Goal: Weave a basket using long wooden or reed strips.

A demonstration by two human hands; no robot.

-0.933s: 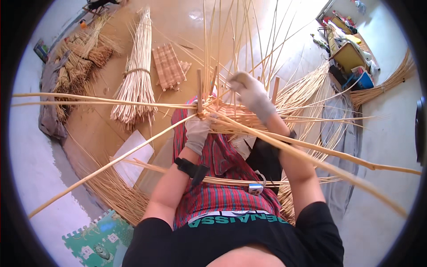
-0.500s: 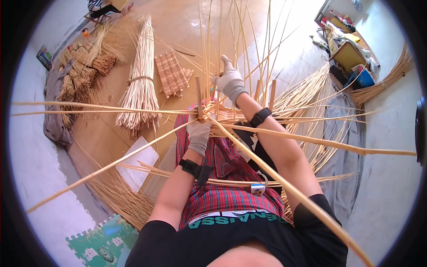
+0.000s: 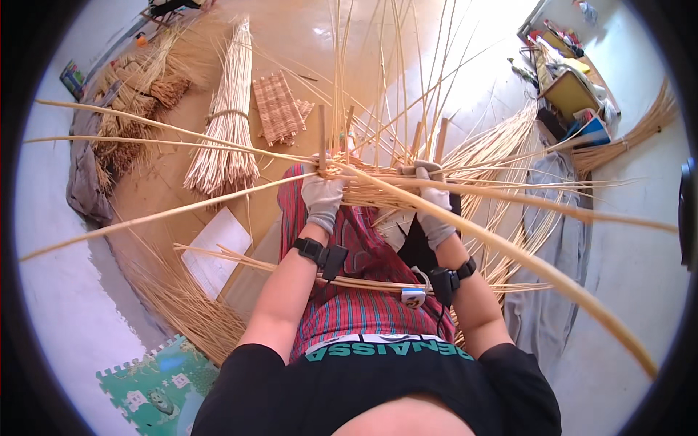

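A partly woven wicker basket (image 3: 374, 192) rests over my lap on a red checked cloth (image 3: 356, 269). Thick stakes (image 3: 441, 142) and thin upright rods (image 3: 398, 94) rise from it. My left hand (image 3: 322, 198), in a pale glove, is closed round its left corner. There, several long willow rods fan out to the left, and a thick willow rod (image 3: 502, 240) runs toward me on the right. At the basket's right end my gloved right hand (image 3: 436, 203) grips the woven edge; rods partly cover its fingers.
A tied bundle of peeled rods (image 3: 225, 138) and a woven panel (image 3: 276, 109) lie on the floor ahead. Darker bundles (image 3: 131, 109) are heaped at left, loose rods (image 3: 502, 145) at right. A green foam mat (image 3: 156, 385) lies at lower left.
My right hand has come down from the far upright rods to the basket's right end and closed on it. The long rods on the left have swung upward; my left hand stays at the corner.
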